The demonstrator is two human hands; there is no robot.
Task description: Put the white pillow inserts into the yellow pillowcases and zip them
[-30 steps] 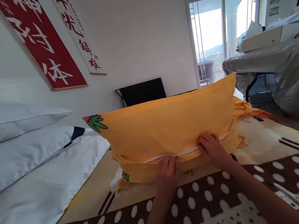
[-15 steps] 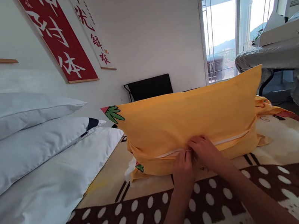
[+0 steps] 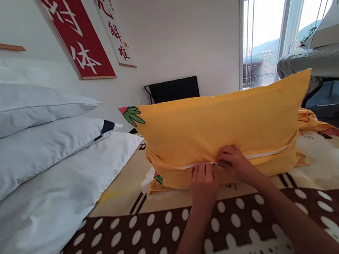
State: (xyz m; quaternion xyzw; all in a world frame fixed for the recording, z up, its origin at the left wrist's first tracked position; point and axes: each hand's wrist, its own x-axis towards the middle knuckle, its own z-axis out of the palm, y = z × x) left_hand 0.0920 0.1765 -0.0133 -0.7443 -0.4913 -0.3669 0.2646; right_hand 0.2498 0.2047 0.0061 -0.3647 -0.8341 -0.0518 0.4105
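Observation:
An orange pillow (image 3: 189, 128) stands on its long edge on the bed, with a green leaf print at its upper left corner. A white zipper (image 3: 267, 154) runs along the lower part of its cover. My right hand (image 3: 233, 162) pinches at the zipper near the middle, where a small pull seems to sit at the fingertips. Just left of it, my left hand (image 3: 203, 184) has its fingers closed on the cover's edge along the zipper. Its thumb is hidden from view.
Several white pillows (image 3: 34, 165) are stacked at the left. A patterned blanket (image 3: 156, 235) covers the bed. Crumpled orange fabric (image 3: 312, 120) lies behind the pillow at right. A black panel (image 3: 174, 89) and a plastic-covered piece of furniture (image 3: 323, 62) stand farther back.
My left hand has shifted slightly left along the zipper, apart from the right hand. The zipper line now looks straighter. The camera view has tilted down and turned a little left.

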